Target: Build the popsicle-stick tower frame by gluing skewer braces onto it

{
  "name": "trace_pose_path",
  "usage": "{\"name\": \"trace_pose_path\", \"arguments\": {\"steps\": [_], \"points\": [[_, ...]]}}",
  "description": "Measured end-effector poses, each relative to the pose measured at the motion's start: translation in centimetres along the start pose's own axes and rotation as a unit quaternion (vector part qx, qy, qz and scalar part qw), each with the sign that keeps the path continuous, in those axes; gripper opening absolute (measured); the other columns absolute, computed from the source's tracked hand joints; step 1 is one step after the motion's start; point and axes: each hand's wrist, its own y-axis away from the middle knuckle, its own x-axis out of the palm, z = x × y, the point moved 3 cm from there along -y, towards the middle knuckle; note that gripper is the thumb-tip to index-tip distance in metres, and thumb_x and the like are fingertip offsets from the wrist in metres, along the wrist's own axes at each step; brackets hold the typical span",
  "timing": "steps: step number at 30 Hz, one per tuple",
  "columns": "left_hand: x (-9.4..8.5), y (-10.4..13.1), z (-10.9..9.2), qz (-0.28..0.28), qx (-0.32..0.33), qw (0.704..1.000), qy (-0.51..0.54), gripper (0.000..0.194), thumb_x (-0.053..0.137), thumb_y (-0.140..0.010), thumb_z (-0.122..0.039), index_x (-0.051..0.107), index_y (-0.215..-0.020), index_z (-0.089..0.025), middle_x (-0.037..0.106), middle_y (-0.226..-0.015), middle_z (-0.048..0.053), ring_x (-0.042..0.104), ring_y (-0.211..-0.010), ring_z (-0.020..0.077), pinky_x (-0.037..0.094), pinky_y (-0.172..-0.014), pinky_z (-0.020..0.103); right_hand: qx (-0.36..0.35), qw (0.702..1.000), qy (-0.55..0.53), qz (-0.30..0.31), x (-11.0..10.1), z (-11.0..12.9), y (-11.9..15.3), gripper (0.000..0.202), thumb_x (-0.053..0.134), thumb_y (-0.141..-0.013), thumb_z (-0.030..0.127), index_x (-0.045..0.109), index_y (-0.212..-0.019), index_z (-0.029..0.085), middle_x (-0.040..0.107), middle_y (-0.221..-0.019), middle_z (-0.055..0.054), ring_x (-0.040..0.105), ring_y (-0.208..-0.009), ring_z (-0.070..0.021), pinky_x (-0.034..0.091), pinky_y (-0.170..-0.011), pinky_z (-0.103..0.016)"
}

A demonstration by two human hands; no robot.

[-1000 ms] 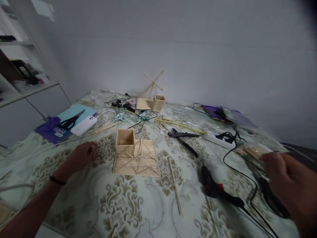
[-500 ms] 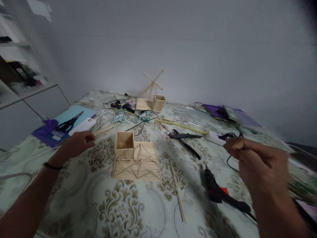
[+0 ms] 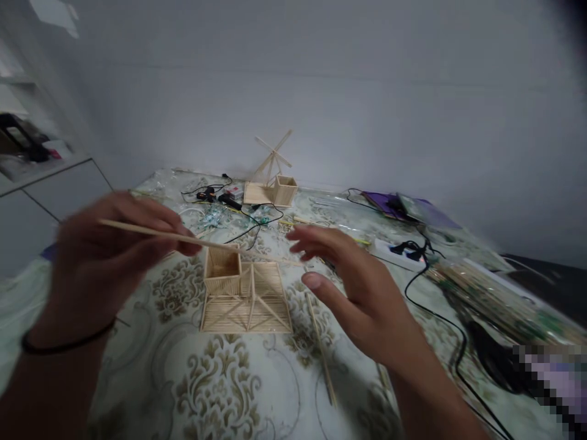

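My left hand (image 3: 121,244), blurred and raised at the left, pinches a thin wooden stick (image 3: 215,245) that slants across the view to the right. Close to the stick's far end is my right hand (image 3: 367,296), fingers apart and holding nothing. Below and behind the stick, a small open box of wooden sticks (image 3: 224,286) stands on a flat stick base (image 3: 224,319). Thin strips cross the base beside the box. A loose stick (image 3: 322,351) lies to the right of the base. Pliers and the near glue gun are mostly hidden behind my right hand and forearm.
A similar stick model with crossed blades (image 3: 274,151) stands by the wall. Black cords and a dark glue gun (image 3: 230,201) lie left of it. At the right are a white power strip (image 3: 398,255), a bag of sticks (image 3: 504,299) and purple sheets (image 3: 435,215).
My left hand has risen from the table, now with a stick in it. My right hand has moved left toward the middle and opened from a closed fist. The view has shifted slightly right.
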Motion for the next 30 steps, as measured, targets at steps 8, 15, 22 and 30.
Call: {"name": "trace_pose_path", "arguments": {"steps": [8, 15, 22, 30], "points": [[3.2, 4.1, 5.9, 0.082, -0.168, 0.979, 0.082, 0.024, 0.098, -0.080, -0.039, 0.081, -0.079, -0.021, 0.079, -0.090, 0.004, 0.079, -0.071, 0.0185, 0.071, -0.072, 0.031, 0.017, 1.000, -0.009, 0.020, 1.1, -2.8, 1.0, 0.012, 0.071, -0.106, 0.023, 0.082, -0.100, 0.027, 0.082, -0.091, -0.001, 0.076, -0.082, -0.0167, 0.060, -0.075, -0.029], [2.2, 6.4, 8.4, 0.059, -0.180, 0.980, 0.064, 0.021, 0.096, -0.081, -0.040, 0.084, -0.084, -0.023, 0.079, -0.097, 0.007, 0.073, -0.076, 0.0180, 0.065, -0.067, 0.028, 0.021, 0.999, 0.004, 0.039, 1.7, -3.6, 1.4, 0.011, 0.071, -0.105, 0.022, 0.081, -0.102, 0.027, 0.083, -0.095, -0.003, 0.078, -0.085, -0.0185, 0.063, -0.078, -0.031], [-1.1, 5.1, 10.7, 0.130, -0.140, 0.978, -0.088, 0.045, 0.087, -0.080, -0.066, 0.082, -0.103, -0.027, 0.079, -0.111, 0.010, 0.077, -0.091, 0.0260, 0.067, -0.078, 0.038, 0.005, 0.999, 0.015, 0.030, 1.4, -3.8, 1.4, 0.013, 0.073, -0.102, 0.018, 0.081, -0.101, 0.028, 0.082, -0.093, -0.002, 0.077, -0.082, -0.0182, 0.063, -0.074, -0.030], [-6.6, 3.0, 19.0, 0.070, -0.182, 0.906, -0.375, 0.035, 0.078, -0.091, -0.048, 0.079, -0.106, -0.016, 0.076, -0.098, 0.006, 0.072, -0.083, 0.0228, 0.059, -0.084, 0.037, 0.009, 0.996, 0.016, 0.088, 1.8, -4.2, 1.5, 0.010, 0.073, -0.104, 0.020, 0.080, -0.104, 0.026, 0.083, -0.094, -0.002, 0.078, -0.082, -0.0165, 0.062, -0.076, -0.027]]}}
